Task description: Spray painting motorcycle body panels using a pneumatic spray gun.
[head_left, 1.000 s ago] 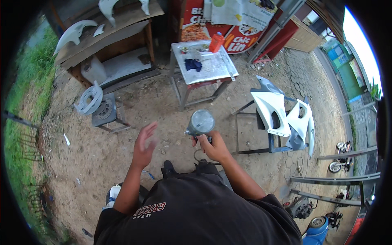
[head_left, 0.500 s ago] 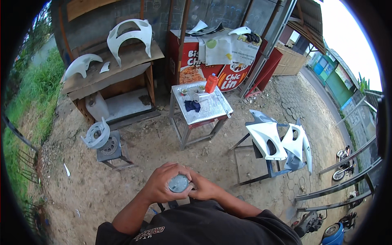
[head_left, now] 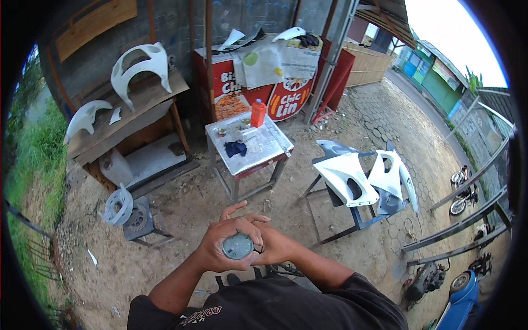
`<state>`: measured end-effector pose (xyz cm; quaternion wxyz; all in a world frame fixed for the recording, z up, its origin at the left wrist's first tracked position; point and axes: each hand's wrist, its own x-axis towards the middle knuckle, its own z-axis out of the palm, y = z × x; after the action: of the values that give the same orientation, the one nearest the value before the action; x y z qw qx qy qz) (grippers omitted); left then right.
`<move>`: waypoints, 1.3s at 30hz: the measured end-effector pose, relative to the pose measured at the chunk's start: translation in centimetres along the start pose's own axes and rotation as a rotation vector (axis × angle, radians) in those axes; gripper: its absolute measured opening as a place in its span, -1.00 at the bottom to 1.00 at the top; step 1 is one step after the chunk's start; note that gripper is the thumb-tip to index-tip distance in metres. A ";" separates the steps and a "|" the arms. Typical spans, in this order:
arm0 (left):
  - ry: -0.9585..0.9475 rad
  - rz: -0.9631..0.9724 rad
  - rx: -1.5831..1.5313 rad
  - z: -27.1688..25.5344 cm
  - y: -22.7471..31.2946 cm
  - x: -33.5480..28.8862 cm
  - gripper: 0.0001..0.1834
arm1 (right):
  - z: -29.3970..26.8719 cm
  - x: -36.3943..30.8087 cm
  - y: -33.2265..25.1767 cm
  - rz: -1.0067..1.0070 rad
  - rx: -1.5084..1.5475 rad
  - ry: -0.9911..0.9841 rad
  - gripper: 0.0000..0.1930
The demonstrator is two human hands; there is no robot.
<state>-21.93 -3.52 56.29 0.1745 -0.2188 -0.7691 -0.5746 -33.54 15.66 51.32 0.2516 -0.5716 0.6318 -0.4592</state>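
Observation:
A round can [head_left: 237, 246] with a flat grey-blue, smudged end facing up is held close in front of my dark shirt. My left hand [head_left: 215, 240] is wrapped round its left and far sides, the thumb along the near rim. Against its right side rests my right hand [head_left: 276, 245], fingers curled, partly hidden behind the can and the left fingers. Beyond the can a couple of fingers stick out, stretched. The can's lower part is out of sight under the hands.
Ahead stands a small metal-topped table [head_left: 267, 144] with a red-orange bottle [head_left: 258, 113] and a dark cloth [head_left: 235, 148]. White fairing panels [head_left: 346, 179] rest on a metal stand at right. A stool [head_left: 138, 220] bears a translucent part; a wooden bench [head_left: 93, 140] holds white fairings.
The view has turned, so the tables and panels sit further left. Fingers on the can's far side have lifted and stretched out. The can stays between both hands.

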 end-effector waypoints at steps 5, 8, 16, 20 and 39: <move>-0.226 -0.039 -0.006 1.9 -0.1 3.2 -0.61 | -2.5 -1.1 1.8 -0.147 0.108 -0.010 -0.14; -0.383 -0.068 -0.047 2.0 -0.8 5.0 -0.62 | -4.1 -1.2 2.2 -0.275 0.066 -0.035 -0.11; -0.238 -0.158 0.109 5.2 -3.1 5.7 -0.74 | -3.0 -3.8 7.7 0.023 0.361 0.008 -0.23; 0.006 -0.223 0.181 7.4 -4.8 5.1 -0.79 | -1.8 -4.5 8.6 0.248 0.169 0.220 -0.41; 0.003 -0.620 0.763 6.9 -0.8 3.7 -0.38 | -4.0 -0.4 9.0 0.162 0.274 0.029 -0.48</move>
<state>-25.65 3.45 55.65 0.0642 0.1008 -0.9533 -0.2773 -41.26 16.58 45.25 0.3544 -0.4724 0.6107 -0.5275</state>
